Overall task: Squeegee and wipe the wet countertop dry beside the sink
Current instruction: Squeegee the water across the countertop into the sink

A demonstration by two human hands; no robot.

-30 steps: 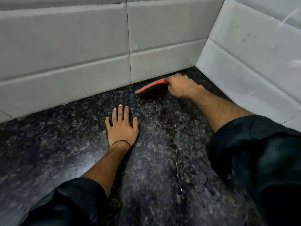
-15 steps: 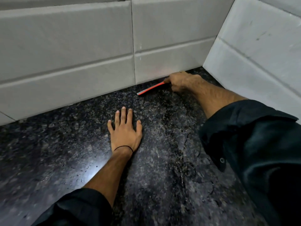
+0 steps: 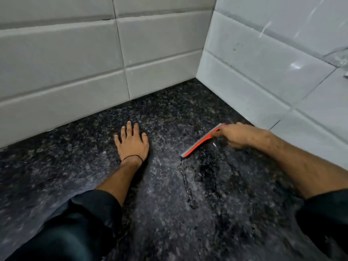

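My right hand (image 3: 239, 134) grips an orange squeegee (image 3: 199, 143) with a grey rubber edge, its blade resting slantwise on the dark speckled granite countertop (image 3: 75, 166). A line of pushed water and wet patches (image 3: 188, 185) lies in front of the blade, toward me. My left hand (image 3: 132, 143) lies flat, palm down, fingers slightly apart, to the left of the blade; a thin black band circles its wrist.
Grey tiled wall (image 3: 66, 72) runs along the back of the counter. A paler tiled wall (image 3: 273, 63) closes the right side, and the two meet in a corner at the far end. Dark sleeves cover both forearms near me.
My right hand has drawn the squeegee from the back wall's base toward me and to the right, leaving a water line ahead of the blade. The left hand has stayed flat in place.
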